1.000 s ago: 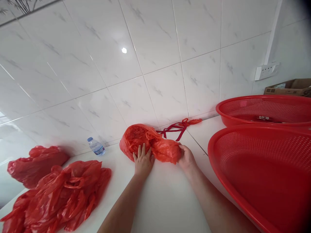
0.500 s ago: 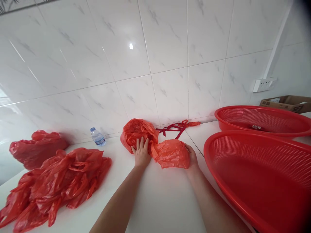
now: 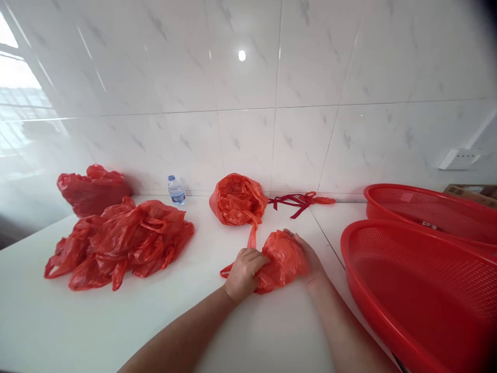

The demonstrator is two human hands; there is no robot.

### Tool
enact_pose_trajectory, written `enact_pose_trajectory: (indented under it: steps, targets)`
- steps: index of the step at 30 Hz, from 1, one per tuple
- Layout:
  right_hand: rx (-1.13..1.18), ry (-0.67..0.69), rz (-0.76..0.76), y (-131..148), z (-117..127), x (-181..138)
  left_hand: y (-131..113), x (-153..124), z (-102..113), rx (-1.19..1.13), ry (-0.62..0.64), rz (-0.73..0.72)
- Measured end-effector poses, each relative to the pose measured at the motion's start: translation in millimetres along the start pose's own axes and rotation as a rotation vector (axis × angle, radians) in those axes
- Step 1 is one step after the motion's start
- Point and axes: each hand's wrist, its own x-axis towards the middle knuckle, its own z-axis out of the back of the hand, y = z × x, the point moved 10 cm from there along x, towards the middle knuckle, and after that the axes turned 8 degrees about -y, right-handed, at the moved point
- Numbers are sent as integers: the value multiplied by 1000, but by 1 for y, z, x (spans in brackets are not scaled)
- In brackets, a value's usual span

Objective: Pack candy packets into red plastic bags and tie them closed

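Observation:
A crumpled red plastic bag [image 3: 282,261] lies low over the white table between my hands. My left hand [image 3: 245,272] is closed around its gathered left end, and a handle loop pokes out to the left of the fist. My right hand [image 3: 308,256] cups the bag's right side, its fingers partly hidden behind the plastic. Farther back, by the wall, sits a rounded red bag [image 3: 237,201] with more crumpled red plastic inside; a thin strip of plastic runs from it down toward my left hand.
To the left are a loose heap of red bags [image 3: 132,241], a full red bag [image 3: 93,189] and a water bottle [image 3: 176,190]. Dark red ribbon [image 3: 291,201] lies along the wall. Two red plastic baskets [image 3: 349,259] stand at the right, a cardboard box [image 3: 471,192] behind them.
My left hand has come out of the rounded bag and closed on the loose bag. That bag has moved nearer to me and bunched up. The view has shifted.

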Motion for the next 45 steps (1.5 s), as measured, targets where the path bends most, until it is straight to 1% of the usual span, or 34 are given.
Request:
enact_pose_trajectory:
  steps: [1,3,4,5,6,8,10,11,13,15,17,19,20,21,23,24,25,26,28,30,31,32,33,34,35,36,37,38,39,40,41,42,43,45]
  targets:
    - [22,13,-39,-3,-1,-1,13,-1,8,-122,-72,152]
    - [63,15,-110,-8,0,-3,44,-10,23,-368,-259,470]
    - [62,10,-137,-10,0,-3,58,-15,29,-478,-354,596]
    - [33,12,-157,-13,0,-4,69,-20,34,-572,-437,689]
    - [-28,29,-172,-18,-3,-5,77,-23,39,-652,-497,752]
    - [-193,115,-203,-31,-16,-10,88,-26,44,-775,-578,831]
    - [-365,225,-210,-48,-38,-20,94,-27,45,-849,-607,879]
    - [-437,263,-189,-54,-49,-24,94,-27,42,-872,-591,891]
    - [-545,286,-111,-63,-67,-30,89,-26,31,-938,-492,898]
    - [-629,217,-5,-63,-72,-30,81,-25,16,-1029,-369,915]
    - [-669,92,55,-57,-62,-25,75,-26,6,-1114,-293,936]
    - [-561,-66,56,-47,-37,-14,76,-26,4,-1194,-279,957]
    - [-466,-141,44,-41,-22,-9,80,-26,6,-1230,-307,969]
    - [-366,-210,37,-33,-5,-3,86,-27,10,-1255,-364,987]
    - [-218,-326,56,-15,25,6,106,-33,22,-1248,-534,1029]
    - [-181,-363,73,-5,38,10,116,-36,29,-1219,-612,1045]
    - [-156,-386,89,3,48,13,124,-39,34,-1184,-662,1057]
    - [-130,-407,99,10,56,15,130,-42,38,-1145,-684,1062]
    - [-90,-436,106,19,68,18,139,-43,43,-1037,-671,1052]
    - [-54,-458,90,19,72,18,141,-45,54,-835,-674,1015]
    - [-47,-464,81,18,73,18,139,-45,64,-685,-693,970]
    - [-48,-470,77,17,72,17,132,-42,77,-506,-714,891]
    - [-57,-475,77,15,70,16,119,-36,90,-315,-722,777]
    - [-75,-480,82,15,68,15,100,-27,99,-130,-705,632]
    - [-95,-483,88,14,65,13,79,-16,102,27,-651,467]
    - [-113,-485,86,13,61,11,57,-6,97,139,-563,305]
    - [-131,-482,77,12,57,9,38,1,86,202,-450,163]
    - [-155,-466,64,11,51,7,25,6,72,221,-331,65]
    - [-191,-439,53,11,44,5,19,7,58,199,-221,20]
    - [-237,-407,51,12,37,4,19,7,47,134,-132,32]
    - [-303,-380,66,15,31,2,24,6,37,50,-68,86]
    - [-379,-365,98,20,28,1,32,4,30,-27,-30,158]
    - [-453,-367,138,26,27,0,42,1,27,-101,-27,244]
    - [-574,-417,217,39,33,-2,65,-5,31,-271,-118,447]
